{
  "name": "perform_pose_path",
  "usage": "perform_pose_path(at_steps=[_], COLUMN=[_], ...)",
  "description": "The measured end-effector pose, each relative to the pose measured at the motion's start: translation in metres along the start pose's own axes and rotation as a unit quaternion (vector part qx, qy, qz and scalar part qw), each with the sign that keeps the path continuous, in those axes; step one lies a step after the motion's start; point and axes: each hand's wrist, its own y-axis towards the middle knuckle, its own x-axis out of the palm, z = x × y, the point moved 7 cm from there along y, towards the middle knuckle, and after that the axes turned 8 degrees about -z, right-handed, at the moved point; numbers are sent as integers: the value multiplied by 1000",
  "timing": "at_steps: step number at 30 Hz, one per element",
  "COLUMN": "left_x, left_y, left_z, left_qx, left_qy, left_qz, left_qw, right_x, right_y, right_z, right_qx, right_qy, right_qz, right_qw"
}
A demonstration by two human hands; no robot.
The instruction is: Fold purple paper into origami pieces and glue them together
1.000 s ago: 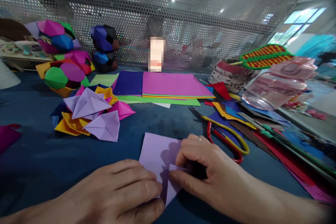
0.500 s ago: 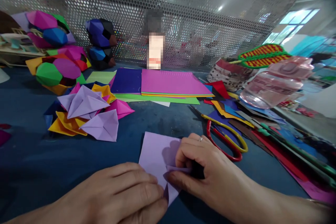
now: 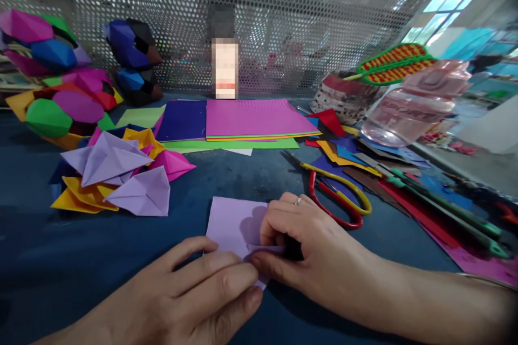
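A lilac sheet of origami paper (image 3: 232, 221) lies on the dark table in front of me, one corner flap raised. My right hand (image 3: 295, 232), with a ring on one finger, pinches that flap between thumb and curled fingers. Over the paper's near left part, my left hand (image 3: 202, 291) rests with fingers stretched out and the index finger spread from the others. The paper's near edge is mostly hidden under both hands. Beyond my right hand lies a pair of scissors (image 3: 338, 194) with one red and one yellow handle.
Folded paper pieces (image 3: 117, 164) are heaped at left, before faceted paper balls (image 3: 67, 110). Stacked coloured sheets (image 3: 259, 118) lie at the back under a perforated metal screen (image 3: 178, 27). Paper scraps (image 3: 343, 159), a pink bottle (image 3: 413, 105) and a green cutter (image 3: 453, 213) are at right.
My view has shifted, so the scene sits further left and slightly higher. My left hand's index finger has spread away from its neighbours. My right hand keeps its pinch on the paper's flap.
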Motion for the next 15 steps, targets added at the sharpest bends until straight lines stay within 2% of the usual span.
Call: perform_pose_path(at_steps=[7,15], left_x=[1,6], left_y=[1,-4], left_z=[0,-1], left_qx=[48,3], left_qy=[48,36], left_qz=[-38,6], left_qw=[997,999], right_x=[-2,-5], right_y=[-1,-3], right_z=[2,3], right_qx=[-3,14], right_qy=[-7,7], right_qz=[11,18], right_qw=[1000,1000])
